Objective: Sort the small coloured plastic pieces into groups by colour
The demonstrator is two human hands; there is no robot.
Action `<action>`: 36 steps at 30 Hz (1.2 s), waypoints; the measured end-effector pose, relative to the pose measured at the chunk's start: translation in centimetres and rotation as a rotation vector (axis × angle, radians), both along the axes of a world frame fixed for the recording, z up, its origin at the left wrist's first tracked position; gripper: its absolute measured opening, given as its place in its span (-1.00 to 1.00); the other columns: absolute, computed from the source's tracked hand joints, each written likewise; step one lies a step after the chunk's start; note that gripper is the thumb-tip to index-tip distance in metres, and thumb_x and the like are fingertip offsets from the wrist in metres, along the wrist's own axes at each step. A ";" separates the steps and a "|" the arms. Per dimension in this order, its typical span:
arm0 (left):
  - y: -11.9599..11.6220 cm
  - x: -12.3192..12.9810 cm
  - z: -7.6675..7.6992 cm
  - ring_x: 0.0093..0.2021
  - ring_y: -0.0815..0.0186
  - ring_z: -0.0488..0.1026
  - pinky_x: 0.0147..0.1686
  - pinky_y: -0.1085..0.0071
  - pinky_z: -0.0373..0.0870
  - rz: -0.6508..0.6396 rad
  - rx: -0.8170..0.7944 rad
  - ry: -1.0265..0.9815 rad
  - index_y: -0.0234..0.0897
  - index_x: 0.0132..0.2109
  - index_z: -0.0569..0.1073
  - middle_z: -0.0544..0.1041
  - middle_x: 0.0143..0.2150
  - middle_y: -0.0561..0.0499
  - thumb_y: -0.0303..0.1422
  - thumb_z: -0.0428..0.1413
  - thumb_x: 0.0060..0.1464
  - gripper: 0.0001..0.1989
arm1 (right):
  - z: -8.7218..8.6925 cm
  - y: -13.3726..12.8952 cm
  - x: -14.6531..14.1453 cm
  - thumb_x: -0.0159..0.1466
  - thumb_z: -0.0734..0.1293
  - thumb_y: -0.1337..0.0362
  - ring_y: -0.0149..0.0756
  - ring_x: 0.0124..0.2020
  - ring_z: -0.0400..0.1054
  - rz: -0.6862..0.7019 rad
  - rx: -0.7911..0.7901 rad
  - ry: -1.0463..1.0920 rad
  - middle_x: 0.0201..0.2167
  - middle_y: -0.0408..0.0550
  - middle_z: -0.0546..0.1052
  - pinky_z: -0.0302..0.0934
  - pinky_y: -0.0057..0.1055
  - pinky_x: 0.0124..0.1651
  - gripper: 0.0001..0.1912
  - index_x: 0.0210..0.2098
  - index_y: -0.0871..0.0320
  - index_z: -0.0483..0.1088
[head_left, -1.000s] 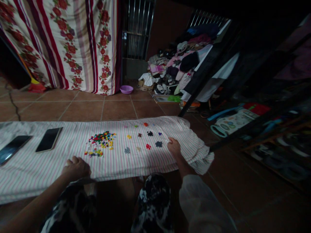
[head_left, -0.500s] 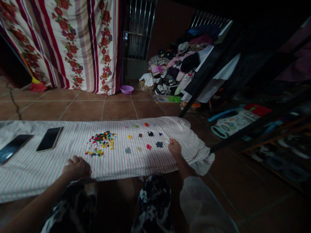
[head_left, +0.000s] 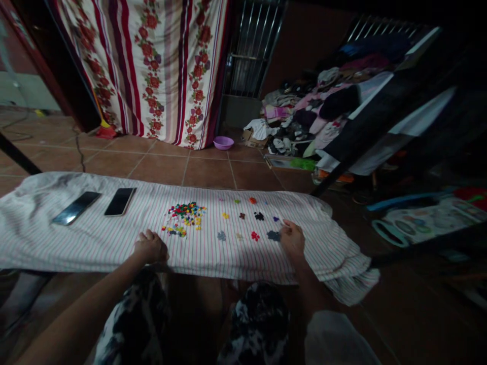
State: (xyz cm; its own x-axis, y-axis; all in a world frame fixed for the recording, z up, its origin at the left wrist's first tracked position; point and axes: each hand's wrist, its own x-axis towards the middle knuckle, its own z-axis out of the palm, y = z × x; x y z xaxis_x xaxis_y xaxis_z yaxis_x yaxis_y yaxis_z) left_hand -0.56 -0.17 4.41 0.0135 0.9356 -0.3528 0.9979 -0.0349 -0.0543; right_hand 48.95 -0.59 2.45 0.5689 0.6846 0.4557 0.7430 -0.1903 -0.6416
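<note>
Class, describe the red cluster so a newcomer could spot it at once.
On the striped cloth, right of the mixed-colour heap, small clusters form rows. In the row nearest the camera, the red cluster lies between beige and dark grey ones.

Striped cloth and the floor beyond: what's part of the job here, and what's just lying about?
Part of the job, it seems:
mixed pieces
small colour groups
striped cloth beneath

Apparently just lying about:
phones
purple bowl
clothes pile

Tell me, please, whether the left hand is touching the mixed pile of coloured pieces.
Apart: the head view shows bare striped cloth between the left hand and the mixed pile.
</note>
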 end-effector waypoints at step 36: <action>-1.1 1.2 2.9 0.40 -0.43 -0.05 0.18 -0.09 0.21 0.038 -0.058 0.013 -0.71 0.37 0.04 -0.07 0.42 -0.65 -0.02 0.15 -0.01 0.03 | 2.6 7.7 -34.1 0.36 0.20 0.40 -0.27 0.02 0.39 0.892 -0.648 -0.425 -0.06 0.03 0.56 0.18 -0.43 0.02 -0.66 -0.04 0.08 0.56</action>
State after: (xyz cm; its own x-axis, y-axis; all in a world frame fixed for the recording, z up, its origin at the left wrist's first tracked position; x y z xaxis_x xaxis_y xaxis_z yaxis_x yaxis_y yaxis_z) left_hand 0.68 -1.24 7.29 -0.0269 0.9132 -0.4067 0.9978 -0.0003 -0.0666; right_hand 14.90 7.16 5.08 -0.3413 0.9360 -0.0855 0.9085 0.3052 -0.2854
